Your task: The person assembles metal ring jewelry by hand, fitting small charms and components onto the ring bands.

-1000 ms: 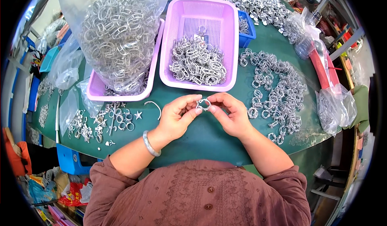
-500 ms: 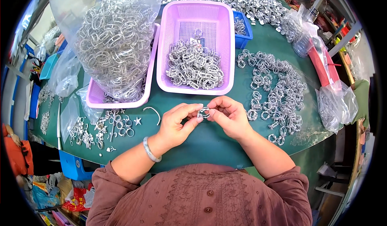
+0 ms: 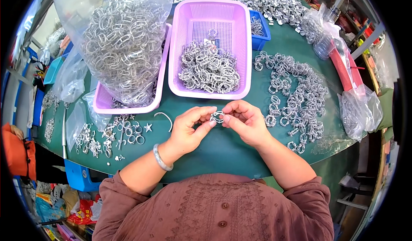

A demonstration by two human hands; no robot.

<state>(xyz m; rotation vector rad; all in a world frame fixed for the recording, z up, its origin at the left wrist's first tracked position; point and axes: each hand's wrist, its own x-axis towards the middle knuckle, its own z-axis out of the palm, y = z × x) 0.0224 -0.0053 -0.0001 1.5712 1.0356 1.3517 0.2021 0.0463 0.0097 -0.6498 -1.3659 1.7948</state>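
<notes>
Between both hands, above the green table, I hold one small silver metal ring piece. My left hand pinches its left side between thumb and fingers. On its other side the thumb and index finger of my right hand are closed on it. Beyond the hands stands a pink-purple plastic basket, with a heap of similar silver ring pieces in its near half. More linked-looking ring pieces lie spread on the table to the right of my right hand.
A clear bag of silver ring pieces leans in a second pink basket. Loose rings, a star and a curved strip lie left. A blue bin stands behind; another person's orange clothing shows far left.
Both hands keep their pinch on the ring piece, with only a slight shift of the fingers. The view has moved a little. The person at far left has shifted.
</notes>
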